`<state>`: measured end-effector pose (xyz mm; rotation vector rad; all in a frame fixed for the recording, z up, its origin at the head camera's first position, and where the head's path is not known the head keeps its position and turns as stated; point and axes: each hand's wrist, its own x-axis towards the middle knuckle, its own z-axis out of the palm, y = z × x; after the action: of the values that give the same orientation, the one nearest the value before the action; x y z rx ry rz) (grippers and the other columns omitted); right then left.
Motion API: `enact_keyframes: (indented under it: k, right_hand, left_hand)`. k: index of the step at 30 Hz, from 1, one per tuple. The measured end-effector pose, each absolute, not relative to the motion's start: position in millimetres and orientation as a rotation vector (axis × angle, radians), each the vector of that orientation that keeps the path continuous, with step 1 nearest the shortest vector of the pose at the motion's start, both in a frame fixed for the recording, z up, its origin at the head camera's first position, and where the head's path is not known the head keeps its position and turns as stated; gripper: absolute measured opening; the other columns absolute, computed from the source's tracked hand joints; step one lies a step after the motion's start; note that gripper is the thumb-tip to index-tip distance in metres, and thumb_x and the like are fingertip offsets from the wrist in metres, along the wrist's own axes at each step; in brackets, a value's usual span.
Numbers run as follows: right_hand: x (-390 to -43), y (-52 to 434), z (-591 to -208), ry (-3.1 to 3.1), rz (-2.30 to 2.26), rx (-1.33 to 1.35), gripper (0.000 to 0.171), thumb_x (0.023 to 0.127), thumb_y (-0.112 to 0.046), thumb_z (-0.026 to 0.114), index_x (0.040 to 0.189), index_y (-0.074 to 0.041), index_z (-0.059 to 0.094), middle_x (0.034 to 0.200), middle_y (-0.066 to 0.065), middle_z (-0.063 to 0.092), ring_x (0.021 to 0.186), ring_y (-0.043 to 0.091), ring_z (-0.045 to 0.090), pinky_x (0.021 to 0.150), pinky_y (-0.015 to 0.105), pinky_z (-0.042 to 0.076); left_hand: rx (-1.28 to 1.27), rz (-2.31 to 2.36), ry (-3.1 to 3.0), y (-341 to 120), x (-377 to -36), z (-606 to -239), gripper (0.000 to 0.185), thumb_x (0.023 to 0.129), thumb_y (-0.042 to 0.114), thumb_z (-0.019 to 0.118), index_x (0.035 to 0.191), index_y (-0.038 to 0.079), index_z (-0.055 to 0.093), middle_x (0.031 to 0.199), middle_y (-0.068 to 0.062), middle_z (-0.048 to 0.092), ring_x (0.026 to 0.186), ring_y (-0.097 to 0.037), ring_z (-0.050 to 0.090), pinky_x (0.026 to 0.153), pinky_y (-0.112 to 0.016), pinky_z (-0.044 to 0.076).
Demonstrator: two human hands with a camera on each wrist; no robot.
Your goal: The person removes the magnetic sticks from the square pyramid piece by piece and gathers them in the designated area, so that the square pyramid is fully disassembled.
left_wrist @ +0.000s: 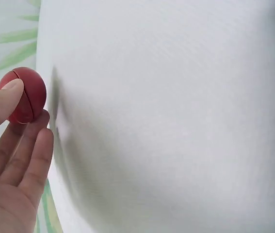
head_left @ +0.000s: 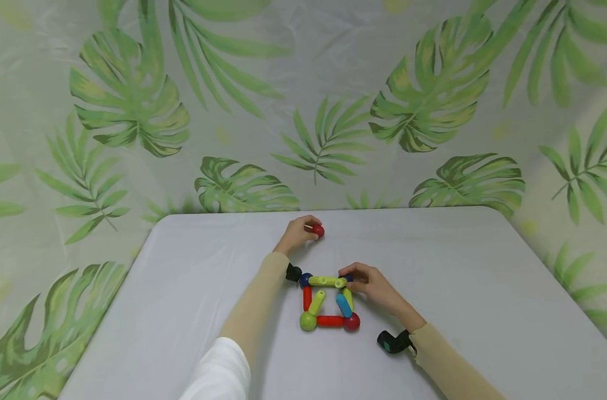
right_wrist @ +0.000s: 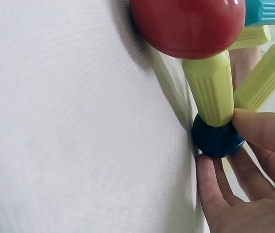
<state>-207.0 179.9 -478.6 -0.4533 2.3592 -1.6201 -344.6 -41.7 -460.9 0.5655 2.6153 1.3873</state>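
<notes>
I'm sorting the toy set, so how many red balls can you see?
2: one red ball pinched in the left hand, one at the frame's near right corner. Others may be hidden.

table (head_left: 193, 289): white cloth | backdrop (head_left: 303, 100): pale sheet, green palm-leaf print | light: soft, even

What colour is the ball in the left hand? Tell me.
Red; the ball pinched by the left hand shows best in the left wrist view.
</notes>
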Motion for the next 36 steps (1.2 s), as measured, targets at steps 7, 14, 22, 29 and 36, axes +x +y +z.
enact_keyframes:
  k: [7,14,22,29,36]
  right_hand:
    - [-207.3,181.5,-478.0,2.337,-1.613,-0.444,0.027,0.093,-0.004,0.057,0.120,-0.003,0.060,0.124,0.014,0.057,0.114,0.031,0.052,0.094,0.045,0.045]
    - [-204.6,175.2,-469.9,2.344,-1.603,-0.439,0.027,0.093,0.002,0.055,0.120,0.003,0.058,0.123,0.017,0.056,0.114,0.034,0.052,0.095,0.048,0.044]
    - [-192.3,171.7,-449.0,2.373,-1.588,-0.470,0.026,0.093,0.002,0.055,0.118,0.007,0.057,0.121,0.019,0.056,0.113,0.038,0.051,0.095,0.050,0.044]
    - [-193.2,172.9,-450.7,2.349,-1.603,-0.468,0.027,0.093,0.003,0.054,0.119,0.007,0.056,0.122,0.021,0.056,0.113,0.037,0.051,0.096,0.050,0.043]
    - [-205.9,179.6,-476.1,2.343,-1.606,-0.472,0.028,0.094,0.000,0.054,0.122,0.003,0.057,0.125,0.017,0.056,0.114,0.034,0.052,0.095,0.046,0.044]
  left_hand:
    - [0.556,1.363,2.615,-41.9,-347.9,-464.8,0.036,0.085,-0.004,0.068,0.120,0.001,0.061,0.119,-0.015,0.061,0.106,-0.029,0.060,0.089,-0.035,0.048]
    - [0.589,1.473,2.573,-61.3,-339.4,-459.2,0.042,0.087,0.001,0.067,0.128,0.004,0.057,0.128,-0.016,0.056,0.116,-0.032,0.055,0.096,-0.041,0.044]
    - [0.907,1.502,2.333,-90.1,-293.0,-456.3,0.031,0.090,0.000,0.063,0.120,0.000,0.059,0.120,-0.015,0.060,0.113,-0.028,0.056,0.097,-0.038,0.044]
    - [1.048,1.276,2.267,-91.0,-248.9,-460.2,0.024,0.090,0.007,0.065,0.114,0.011,0.062,0.114,-0.001,0.064,0.111,-0.015,0.055,0.101,-0.039,0.040]
    - [1.146,1.211,2.493,-76.5,-238.0,-463.8,0.014,0.091,0.004,0.064,0.101,0.013,0.063,0.100,0.004,0.063,0.094,-0.010,0.057,0.092,-0.030,0.045]
